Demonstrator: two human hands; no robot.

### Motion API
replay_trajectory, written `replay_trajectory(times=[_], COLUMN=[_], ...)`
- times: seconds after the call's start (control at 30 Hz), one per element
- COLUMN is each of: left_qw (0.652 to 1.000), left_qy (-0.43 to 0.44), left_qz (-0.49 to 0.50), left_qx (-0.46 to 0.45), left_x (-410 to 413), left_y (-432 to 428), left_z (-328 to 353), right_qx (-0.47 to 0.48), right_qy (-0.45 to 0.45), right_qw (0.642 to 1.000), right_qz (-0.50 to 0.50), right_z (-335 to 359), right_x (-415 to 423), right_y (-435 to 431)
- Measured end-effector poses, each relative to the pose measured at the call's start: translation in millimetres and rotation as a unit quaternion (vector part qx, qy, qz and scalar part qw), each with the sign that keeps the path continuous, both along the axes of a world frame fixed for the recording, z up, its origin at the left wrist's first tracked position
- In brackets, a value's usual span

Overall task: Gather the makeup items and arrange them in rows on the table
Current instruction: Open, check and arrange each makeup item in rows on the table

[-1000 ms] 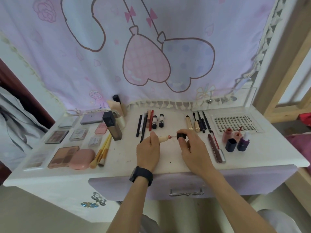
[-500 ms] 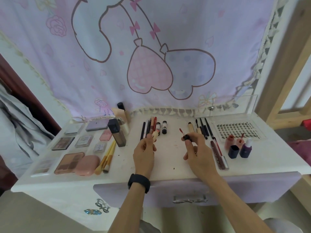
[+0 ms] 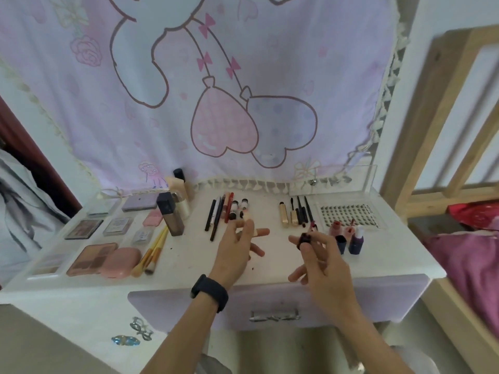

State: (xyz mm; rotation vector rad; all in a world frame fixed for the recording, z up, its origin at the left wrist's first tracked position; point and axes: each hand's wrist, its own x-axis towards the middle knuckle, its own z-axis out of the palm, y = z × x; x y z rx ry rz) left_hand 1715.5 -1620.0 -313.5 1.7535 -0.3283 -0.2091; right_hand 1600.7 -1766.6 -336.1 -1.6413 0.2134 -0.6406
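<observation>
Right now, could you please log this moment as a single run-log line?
left hand: open over table | right hand: pinches black-capped applicator wand | pencil row: beyond left hand

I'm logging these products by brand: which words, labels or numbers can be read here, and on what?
No text reads clearly.
Lash tray: dark lettering along its right edge, too blurred to read.
Pale square palette: print on the lid, too small to read.
Two small tubes: black-and-white labels, illegible.
</observation>
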Motion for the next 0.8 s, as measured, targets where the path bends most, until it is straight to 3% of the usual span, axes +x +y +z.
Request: replay_trajectory(times=[0.1, 0.33, 0.53, 0.8], left_qw=[0.999, 0.979, 0.909, 0.866], left_qy=[-0.039, -0.157, -0.296, -0.321], left_qz=[-0.033, -0.084, -0.063, -0.009], left_qx=[0.014, 0.096, 0.286, 0.383], left_x=[-22, -59, -68, -74], left_y=[-25, -84, -118, -125], left_z=[2, -9, -25, -32], right_qx=[0.003, -0.125, -0.263, -0.301], right_qy=[0.029, 0.108, 0.151, 0.141], right_qw=[0.999, 0.969, 0.934, 0.919], right_qz=[-0.039, -0.181, -0.19, -0.211], right_z=[-5, -38, -47, -50], right_x=[-34, -59, -50, -47], right_y=[-31, -109, -123, -121])
